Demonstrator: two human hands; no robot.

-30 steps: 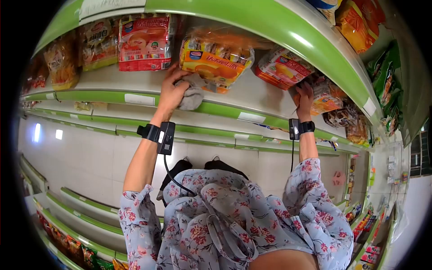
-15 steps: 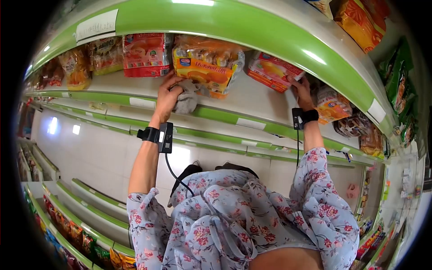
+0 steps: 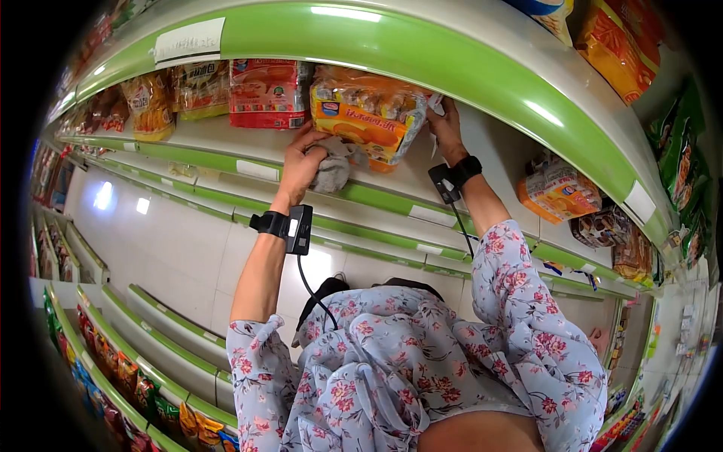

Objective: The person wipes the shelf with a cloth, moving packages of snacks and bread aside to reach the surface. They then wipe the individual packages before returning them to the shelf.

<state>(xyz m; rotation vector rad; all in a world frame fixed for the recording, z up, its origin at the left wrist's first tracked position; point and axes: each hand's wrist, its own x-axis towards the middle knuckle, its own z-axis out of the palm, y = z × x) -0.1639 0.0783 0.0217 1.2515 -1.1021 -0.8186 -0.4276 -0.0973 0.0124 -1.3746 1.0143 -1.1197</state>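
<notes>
My left hand [image 3: 303, 162] is closed around a crumpled grey cloth [image 3: 330, 175] at the shelf's front edge. Just above it stands an orange-and-yellow bag of packaged bread [image 3: 367, 113], its front tilted over the shelf edge; my left fingertips are close to its lower left corner. At that bag's right side is my right hand [image 3: 447, 129], fingers bent, with a pale wrapper edge beside them. What it grips is mostly hidden behind the orange bag. A red-and-white packet [image 3: 267, 94] stands left of the orange bag.
Further bread bags [image 3: 151, 105] line the shelf's left part. An orange bread bag [image 3: 559, 190] and a brown packet [image 3: 602, 227] sit to the right. A green-edged upper shelf [image 3: 422, 56] overhangs my hands. Snack racks [image 3: 135, 377] stand behind at lower left.
My right hand has moved left from the red packet's earlier spot to the orange bag's right side. That red packet no longer shows there. My left hand still holds the cloth.
</notes>
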